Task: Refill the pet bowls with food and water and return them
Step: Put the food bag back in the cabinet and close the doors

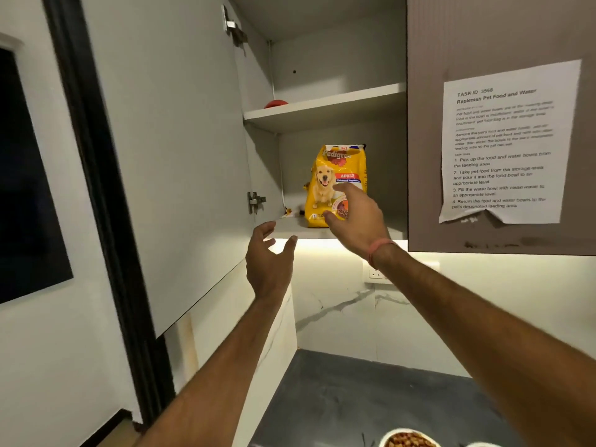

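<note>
A yellow pet food bag with a dog picture stands upright on the lower shelf of an open wall cabinet. My right hand is raised in front of the bag's lower right part, fingers spread, holding nothing; whether it touches the bag I cannot tell. My left hand hangs open just below the shelf's front edge, left of the bag. A white bowl with brown kibble sits on the dark counter at the bottom edge. The rim of a second white bowl shows to its right.
The cabinet door stands swung open on the left. A red object lies on the upper shelf. A printed task sheet is taped to the closed right door. A wall socket sits under the lit cabinet bottom.
</note>
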A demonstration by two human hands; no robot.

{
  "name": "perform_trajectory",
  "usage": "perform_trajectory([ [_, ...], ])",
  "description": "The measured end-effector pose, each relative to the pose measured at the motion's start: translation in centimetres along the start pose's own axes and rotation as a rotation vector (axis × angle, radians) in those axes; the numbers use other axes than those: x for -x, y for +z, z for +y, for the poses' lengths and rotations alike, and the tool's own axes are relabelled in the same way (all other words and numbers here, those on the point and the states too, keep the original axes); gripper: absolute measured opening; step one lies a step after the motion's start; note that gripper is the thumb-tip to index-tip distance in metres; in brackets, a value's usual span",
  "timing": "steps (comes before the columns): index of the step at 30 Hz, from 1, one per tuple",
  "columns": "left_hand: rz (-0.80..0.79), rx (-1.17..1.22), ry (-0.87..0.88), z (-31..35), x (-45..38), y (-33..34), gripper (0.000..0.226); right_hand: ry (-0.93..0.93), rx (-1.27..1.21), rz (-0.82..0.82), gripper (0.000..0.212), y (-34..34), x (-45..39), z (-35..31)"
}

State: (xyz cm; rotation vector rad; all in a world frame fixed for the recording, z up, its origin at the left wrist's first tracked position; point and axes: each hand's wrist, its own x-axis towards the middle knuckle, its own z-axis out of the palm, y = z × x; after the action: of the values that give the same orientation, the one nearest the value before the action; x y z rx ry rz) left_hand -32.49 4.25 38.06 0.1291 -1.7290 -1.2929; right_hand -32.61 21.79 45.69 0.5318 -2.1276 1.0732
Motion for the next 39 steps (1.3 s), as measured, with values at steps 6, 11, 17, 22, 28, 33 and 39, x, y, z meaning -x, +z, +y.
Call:
perform_trajectory([
  [6,0.0,-0.065,0.089,3.4,4.4,-7.8,0.054,-0.109,-0.005,-0.037,0.051,0.9,4.3,-9.1],
  [11,0.066,-0.064,0.302,4.9,9.2,-13.5,0.067,-0.232,-0.129,-0.072,0.052,2.4,7.3,-16.5],
  [17,0.39,0.008,0.314,6.7,10.3,-20.0,0.072,-0.321,-0.231,-0.094,0.066,4.5,9.6,-23.5],
  [22,0.248,-0.02,0.084,4.9,8.1,-23.0,0.104,-0.4,-0.081,-0.101,0.082,6.5,9.6,-25.8],
  [28,0.028,-0.041,0.03,4.8,8.2,-23.2,0.07,-0.431,0.127,-0.094,0.098,7.4,9.3,-26.2],
  [33,0.03,-0.068,0.086,5.3,9.6,-21.6,0.057,-0.511,0.285,0.028,0.102,6.3,9.8,-24.1],
  [39,-0.057,-0.097,0.206,6.1,11.7,-15.8,0.049,-0.407,0.347,0.08,0.104,2.1,9.7,-19.1],
])
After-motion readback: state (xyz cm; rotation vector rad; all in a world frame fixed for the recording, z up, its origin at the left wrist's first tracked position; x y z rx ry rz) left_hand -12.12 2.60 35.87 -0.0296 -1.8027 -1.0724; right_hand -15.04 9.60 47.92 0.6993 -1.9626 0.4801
